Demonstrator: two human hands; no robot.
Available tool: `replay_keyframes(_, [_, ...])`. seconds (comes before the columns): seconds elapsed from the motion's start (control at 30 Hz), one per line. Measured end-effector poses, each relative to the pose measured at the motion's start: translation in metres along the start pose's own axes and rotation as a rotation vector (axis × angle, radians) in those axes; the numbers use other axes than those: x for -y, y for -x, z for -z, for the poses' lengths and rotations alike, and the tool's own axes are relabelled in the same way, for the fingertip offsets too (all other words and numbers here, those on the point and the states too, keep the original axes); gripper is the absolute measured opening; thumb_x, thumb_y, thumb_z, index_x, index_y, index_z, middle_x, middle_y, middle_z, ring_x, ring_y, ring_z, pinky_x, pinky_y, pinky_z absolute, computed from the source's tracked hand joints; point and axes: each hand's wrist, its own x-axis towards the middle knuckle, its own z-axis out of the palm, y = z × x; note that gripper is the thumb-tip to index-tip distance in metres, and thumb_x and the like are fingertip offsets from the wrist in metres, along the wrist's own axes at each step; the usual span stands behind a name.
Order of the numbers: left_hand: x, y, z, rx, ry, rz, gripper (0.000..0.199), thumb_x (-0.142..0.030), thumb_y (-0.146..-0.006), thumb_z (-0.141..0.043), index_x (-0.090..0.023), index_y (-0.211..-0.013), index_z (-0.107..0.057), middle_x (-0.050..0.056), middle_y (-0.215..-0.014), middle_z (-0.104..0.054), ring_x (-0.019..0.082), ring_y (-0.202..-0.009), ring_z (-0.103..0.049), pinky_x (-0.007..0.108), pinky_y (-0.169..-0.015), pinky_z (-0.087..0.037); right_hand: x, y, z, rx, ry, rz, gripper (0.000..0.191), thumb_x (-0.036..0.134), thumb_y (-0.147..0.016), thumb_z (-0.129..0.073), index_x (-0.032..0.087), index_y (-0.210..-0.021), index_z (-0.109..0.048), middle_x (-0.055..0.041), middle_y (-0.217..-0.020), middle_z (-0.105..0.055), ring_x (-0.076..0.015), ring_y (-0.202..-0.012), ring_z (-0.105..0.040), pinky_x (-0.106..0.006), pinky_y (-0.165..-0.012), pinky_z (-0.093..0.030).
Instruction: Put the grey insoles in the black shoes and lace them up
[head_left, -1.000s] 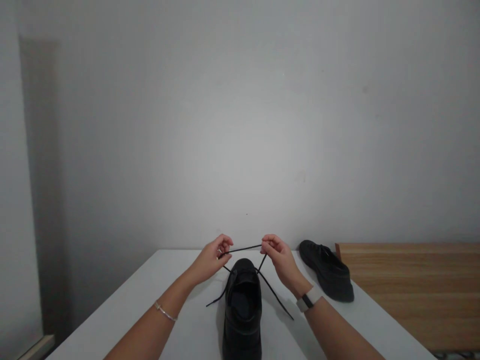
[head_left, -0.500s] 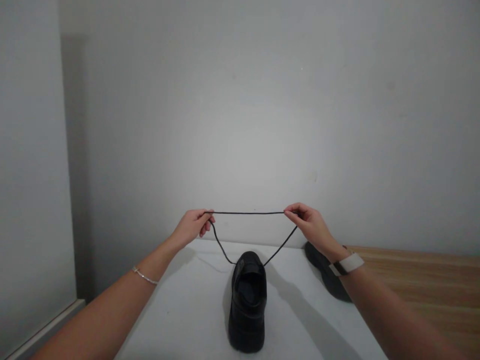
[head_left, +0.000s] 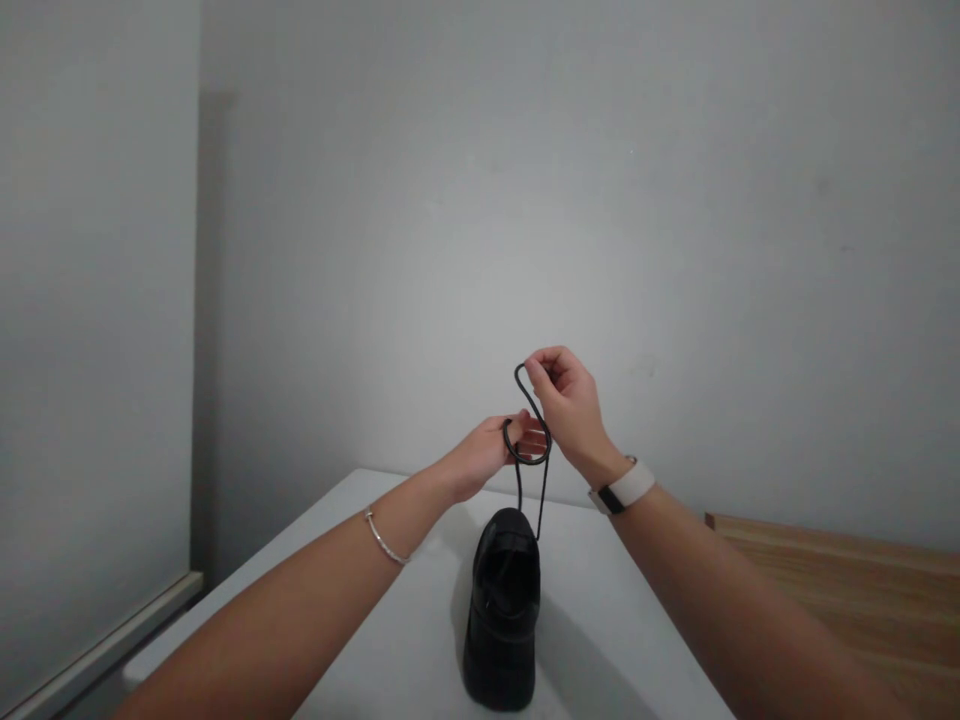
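Note:
A black shoe (head_left: 500,640) stands on the white table (head_left: 427,610), its heel toward me. Two strands of black lace (head_left: 542,495) rise from its far end to my hands. Above the shoe, my left hand (head_left: 499,450) has the lace pinched between thumb and fingers, with a curve of lace hanging in front of its fingers. My right hand (head_left: 566,395), slightly higher and to the right, pinches the lace at the top of a bend. The hands are close together but look apart.
A grey wall (head_left: 420,250) rises behind the table. To the right is a wood-grain surface (head_left: 840,580), partly behind my right forearm. A pale panel (head_left: 90,300) stands at the left, with a ledge at its foot.
My hands have come together from wide apart, and the lace stretched straight between them is now slack and curved. The second dark shoe at the right no longer shows. The view has shifted left.

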Motion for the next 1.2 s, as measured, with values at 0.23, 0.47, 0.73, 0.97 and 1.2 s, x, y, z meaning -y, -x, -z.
replay_keyframes(0.23, [0.047,-0.010,-0.006,0.046,0.040,0.139,0.052,-0.061,-0.074,-0.060,-0.011,-0.089,-0.065,0.013,-0.094,-0.067,0.020,-0.089,-0.060,0.035,-0.086,-0.039,-0.034,-0.009,0.010,-0.128,0.059,-0.031,0.019,0.037,-0.084,-0.058,0.018,-0.084,-0.055,0.0026,-0.068,-0.051,-0.0105,-0.061,-0.044,-0.024,-0.055,-0.036])
replay_keyframes(0.47, [0.090,-0.012,-0.012,0.112,0.099,0.169,0.045,-0.057,-0.076,-0.060,-0.013,-0.084,-0.062,0.009,-0.083,-0.065,0.019,-0.083,-0.062,0.036,-0.086,-0.041,-0.042,-0.005,0.036,-0.192,0.159,0.016,0.018,0.036,-0.084,-0.058,0.018,-0.084,-0.056,0.0002,-0.074,-0.056,-0.0125,-0.067,-0.051,-0.026,-0.062,-0.041])
replay_keyframes(0.73, [0.116,-0.018,-0.055,0.431,-0.206,0.250,0.042,-0.047,-0.087,-0.045,-0.015,-0.064,-0.057,0.004,-0.064,-0.061,0.015,-0.067,-0.058,0.036,-0.079,-0.044,-0.050,0.020,0.067,-0.228,0.380,-0.024,0.020,0.038,-0.083,-0.058,0.018,-0.083,-0.057,-0.0016,-0.074,-0.059,-0.0151,-0.069,-0.055,-0.029,-0.063,-0.043])
replay_keyframes(0.97, [0.081,-0.032,-0.060,0.334,0.091,0.220,0.040,-0.056,-0.078,-0.057,-0.016,-0.076,-0.051,-0.002,-0.060,-0.054,0.014,-0.054,-0.058,0.038,-0.068,-0.049,-0.026,0.014,0.095,-0.321,0.381,0.060,0.019,0.038,-0.084,-0.059,0.018,-0.086,-0.058,0.0006,-0.071,-0.056,-0.0130,-0.064,-0.051,-0.027,-0.060,-0.041])
replay_keyframes(1.2, [0.015,-0.014,0.002,0.300,0.159,0.218,0.027,-0.040,-0.083,-0.061,-0.016,-0.076,-0.051,-0.008,-0.054,-0.033,0.005,-0.047,-0.034,0.020,-0.051,-0.038,-0.027,-0.007,0.143,-0.540,-0.061,-0.178,0.021,0.032,-0.069,-0.071,0.019,-0.078,-0.057,0.0026,-0.071,-0.057,-0.0085,-0.059,-0.053,-0.022,-0.054,-0.041])
